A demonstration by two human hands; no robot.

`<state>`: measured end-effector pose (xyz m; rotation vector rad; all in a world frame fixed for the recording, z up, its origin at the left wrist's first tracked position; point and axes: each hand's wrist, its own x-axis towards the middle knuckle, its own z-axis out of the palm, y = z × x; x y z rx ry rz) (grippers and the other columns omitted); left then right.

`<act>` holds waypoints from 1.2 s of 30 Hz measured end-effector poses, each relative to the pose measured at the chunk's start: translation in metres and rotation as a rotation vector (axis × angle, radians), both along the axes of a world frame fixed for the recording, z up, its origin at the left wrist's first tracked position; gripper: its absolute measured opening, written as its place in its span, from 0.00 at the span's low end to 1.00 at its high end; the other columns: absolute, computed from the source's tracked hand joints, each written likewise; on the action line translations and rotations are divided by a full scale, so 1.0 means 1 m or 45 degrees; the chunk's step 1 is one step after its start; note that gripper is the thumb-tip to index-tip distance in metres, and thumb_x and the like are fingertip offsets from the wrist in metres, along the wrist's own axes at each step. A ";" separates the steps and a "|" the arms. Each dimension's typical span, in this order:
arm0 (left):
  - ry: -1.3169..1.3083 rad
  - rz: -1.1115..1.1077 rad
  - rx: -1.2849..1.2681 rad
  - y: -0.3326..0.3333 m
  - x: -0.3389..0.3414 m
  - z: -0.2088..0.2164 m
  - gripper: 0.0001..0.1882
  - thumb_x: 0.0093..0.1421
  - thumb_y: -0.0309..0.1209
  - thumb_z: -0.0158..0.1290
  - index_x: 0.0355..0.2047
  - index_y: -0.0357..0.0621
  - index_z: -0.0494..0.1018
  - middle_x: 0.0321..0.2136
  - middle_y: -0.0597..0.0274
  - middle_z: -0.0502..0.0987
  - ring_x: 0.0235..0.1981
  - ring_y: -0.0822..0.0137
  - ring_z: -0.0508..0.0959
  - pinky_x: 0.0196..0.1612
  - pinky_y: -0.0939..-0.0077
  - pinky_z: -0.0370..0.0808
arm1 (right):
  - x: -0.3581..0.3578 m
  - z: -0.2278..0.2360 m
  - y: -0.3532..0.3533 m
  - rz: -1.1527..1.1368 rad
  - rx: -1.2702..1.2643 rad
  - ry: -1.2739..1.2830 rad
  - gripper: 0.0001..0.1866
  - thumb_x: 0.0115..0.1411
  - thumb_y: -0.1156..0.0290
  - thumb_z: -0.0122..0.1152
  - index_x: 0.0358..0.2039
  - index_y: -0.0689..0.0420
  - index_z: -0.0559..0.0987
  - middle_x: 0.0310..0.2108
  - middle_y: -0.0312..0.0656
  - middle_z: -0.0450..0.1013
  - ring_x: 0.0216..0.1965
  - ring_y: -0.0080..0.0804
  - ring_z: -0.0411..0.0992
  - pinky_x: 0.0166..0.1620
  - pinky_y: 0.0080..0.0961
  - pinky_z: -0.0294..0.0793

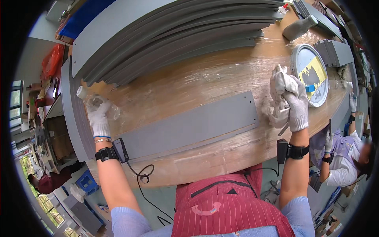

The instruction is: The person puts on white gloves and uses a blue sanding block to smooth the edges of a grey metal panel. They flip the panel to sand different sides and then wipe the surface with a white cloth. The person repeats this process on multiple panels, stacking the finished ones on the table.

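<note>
My left hand point(99, 118), in a white knit glove, is wrapped round a clear plastic bottle point(114, 112) with a white cap, tilted near the table's left end. In my right glove, my right hand point(299, 110) grips a crumpled white cloth point(281, 87). A thin grey strip point(283, 130) pokes out beneath that cloth; what it belongs to is hidden. Between my hands lies a long grey panel point(193, 125) with small holes at its right end. The cloth is just off that end, beside a round tub lid point(324, 87) with yellow and grey patches.
Long grey panels point(166, 39) are stacked along the far side of the wooden table point(177, 89). More panels point(75, 118) stand at the left edge. A grey bottle point(300, 27) and short panels point(334, 53) sit far right. A co-worker point(343, 154) is at the right.
</note>
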<state>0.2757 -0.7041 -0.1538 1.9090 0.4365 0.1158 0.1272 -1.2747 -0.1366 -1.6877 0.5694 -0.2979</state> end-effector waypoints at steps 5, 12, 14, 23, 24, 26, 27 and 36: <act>0.581 -0.535 0.875 -0.050 -0.100 0.059 0.34 0.41 0.30 0.63 0.52 0.46 0.70 0.47 0.53 0.78 0.48 0.56 0.79 0.53 0.65 0.75 | -0.066 0.027 0.020 0.082 0.413 0.241 0.32 0.51 0.82 0.55 0.61 0.62 0.73 0.58 0.45 0.71 0.57 0.32 0.71 0.59 0.29 0.72; 0.999 -1.037 1.616 -0.084 -0.158 0.078 0.22 0.47 0.32 0.58 0.46 0.51 0.74 0.40 0.50 0.78 0.44 0.48 0.80 0.46 0.54 0.76 | -0.077 -0.023 0.086 0.461 -0.609 0.296 0.22 0.50 0.80 0.61 0.47 0.50 0.85 0.62 0.57 0.67 0.61 0.52 0.68 0.62 0.37 0.68; 0.949 -1.062 1.670 -0.087 -0.157 0.076 0.19 0.50 0.32 0.57 0.45 0.51 0.74 0.39 0.50 0.78 0.43 0.48 0.80 0.45 0.53 0.76 | -0.069 -0.021 0.102 0.605 -0.846 0.250 0.21 0.51 0.73 0.65 0.48 0.50 0.85 0.63 0.58 0.65 0.62 0.53 0.66 0.60 0.41 0.68; 0.968 -0.977 1.670 -0.052 -0.147 0.073 0.20 0.49 0.31 0.57 0.45 0.50 0.75 0.40 0.48 0.78 0.45 0.47 0.80 0.47 0.53 0.75 | -0.057 -0.025 0.132 0.487 -1.214 0.226 0.16 0.51 0.61 0.69 0.38 0.56 0.83 0.51 0.49 0.74 0.44 0.52 0.73 0.48 0.44 0.72; 0.993 -0.916 1.578 -0.044 -0.145 0.073 0.22 0.49 0.31 0.57 0.47 0.50 0.75 0.42 0.46 0.78 0.46 0.46 0.79 0.49 0.53 0.75 | -0.056 -0.030 0.135 0.455 -1.239 0.219 0.16 0.51 0.61 0.70 0.37 0.56 0.83 0.49 0.48 0.75 0.42 0.51 0.73 0.46 0.44 0.72; 0.918 -0.746 1.291 -0.017 -0.138 0.065 0.32 0.42 0.28 0.62 0.52 0.47 0.72 0.46 0.46 0.77 0.48 0.49 0.79 0.53 0.59 0.75 | -0.055 -0.034 0.139 0.409 -1.249 0.230 0.15 0.52 0.61 0.70 0.37 0.55 0.82 0.47 0.46 0.77 0.42 0.49 0.74 0.46 0.43 0.73; 0.798 -0.588 1.041 0.003 -0.136 0.055 0.34 0.41 0.26 0.63 0.53 0.46 0.72 0.45 0.49 0.77 0.48 0.52 0.79 0.52 0.60 0.76 | -0.054 -0.035 0.142 0.415 -1.237 0.235 0.14 0.53 0.61 0.70 0.36 0.55 0.82 0.47 0.46 0.77 0.44 0.48 0.75 0.47 0.42 0.73; -0.085 0.070 -0.237 0.070 -0.056 -0.001 0.41 0.45 0.18 0.68 0.60 0.46 0.66 0.51 0.59 0.75 0.52 0.62 0.76 0.56 0.66 0.75 | -0.044 -0.025 0.151 0.407 -1.220 0.259 0.19 0.51 0.67 0.71 0.43 0.57 0.81 0.41 0.46 0.78 0.42 0.47 0.76 0.47 0.41 0.75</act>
